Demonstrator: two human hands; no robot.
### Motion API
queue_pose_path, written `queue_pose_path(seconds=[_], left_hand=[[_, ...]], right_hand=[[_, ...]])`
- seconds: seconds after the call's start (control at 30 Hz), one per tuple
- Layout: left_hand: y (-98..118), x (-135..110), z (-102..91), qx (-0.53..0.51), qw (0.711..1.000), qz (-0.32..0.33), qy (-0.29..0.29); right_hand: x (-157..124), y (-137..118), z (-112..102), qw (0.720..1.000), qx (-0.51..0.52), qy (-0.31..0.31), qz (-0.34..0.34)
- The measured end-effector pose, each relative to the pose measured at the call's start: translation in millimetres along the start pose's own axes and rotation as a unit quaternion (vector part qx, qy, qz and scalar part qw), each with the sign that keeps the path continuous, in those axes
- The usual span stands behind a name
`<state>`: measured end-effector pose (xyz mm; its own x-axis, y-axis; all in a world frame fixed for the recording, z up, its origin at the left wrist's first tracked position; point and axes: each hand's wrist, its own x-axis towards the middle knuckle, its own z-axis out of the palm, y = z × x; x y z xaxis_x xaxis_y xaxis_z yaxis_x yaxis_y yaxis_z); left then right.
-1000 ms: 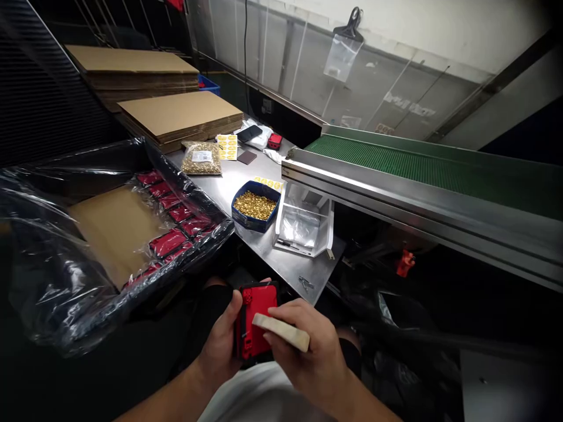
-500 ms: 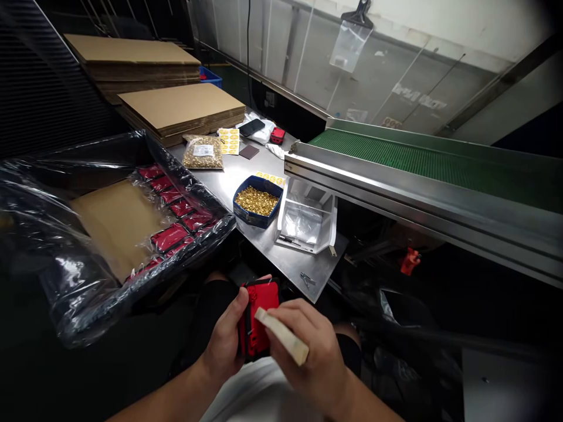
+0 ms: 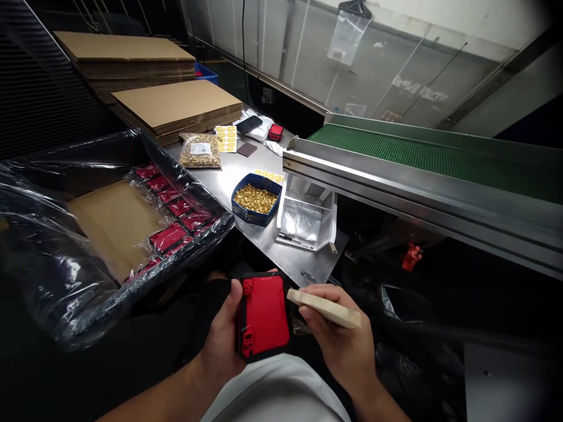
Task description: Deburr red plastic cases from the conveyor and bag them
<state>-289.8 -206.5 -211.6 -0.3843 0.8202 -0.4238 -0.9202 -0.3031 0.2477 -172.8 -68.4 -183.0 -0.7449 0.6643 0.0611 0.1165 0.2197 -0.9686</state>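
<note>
My left hand (image 3: 223, 334) is closed around the left side of a red and black case (image 3: 267, 316), its thumb along the edge and its other fingers mostly hidden underneath. The flat red face points up at me. Just right of the case, my right hand (image 3: 345, 337) grips a pale, flat, wood-like block (image 3: 328, 307) between thumb and fingers. The block's tip is close to the case's right edge. Similar red and black pieces (image 3: 169, 236) in clear plastic lie in the lined box on the left.
On the metal table (image 3: 268, 240) stand a blue bin (image 3: 255, 218) of small gold pieces and a white tray (image 3: 332, 228) with clear bags. Cardboard stacks (image 3: 176, 102) are behind. A green conveyor (image 3: 396, 152) runs right. The black-lined box (image 3: 206, 176) flanks my left.
My right hand and the block have moved right, off the case's face, which is now uncovered. The case is turned flatter toward me in my left hand.
</note>
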Motion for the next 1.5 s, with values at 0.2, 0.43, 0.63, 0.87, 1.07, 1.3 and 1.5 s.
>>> queue_pose_path(seconds=[0.2,0.43,0.63,0.87,1.07,1.3,1.5], left_hand=[[-2,-1,-2.7,0.019,1.000,-0.006,0.013],[-8,-4,-6.6,0.034,0.999,0.011,0.014],[-11,-2,-19.6,0.027,0.999,0.006,0.017],[5,-4,-13.1,0.003,0.999,-0.013,-0.036],[9,-7,-14.5,0.011,1.000,-0.002,-0.006],[5,-8,-21.3,0.024,1.000,0.004,0.009],[5,-10,-27.6,0.135,0.991,0.019,0.011]], right_hand=[[-8,-15,10,0.987,-0.032,-0.093,-0.126],[-3,-12,22,0.974,-0.081,-0.133,-0.166],[-6,-13,29,0.973,-0.085,-0.153,-0.154],[41,61,-16,0.963,-0.131,0.218,0.084],[71,174,-53,0.920,-0.235,0.239,0.202],[88,190,-45,0.926,-0.270,0.158,0.210],[85,145,-29,0.941,-0.226,0.167,0.186]])
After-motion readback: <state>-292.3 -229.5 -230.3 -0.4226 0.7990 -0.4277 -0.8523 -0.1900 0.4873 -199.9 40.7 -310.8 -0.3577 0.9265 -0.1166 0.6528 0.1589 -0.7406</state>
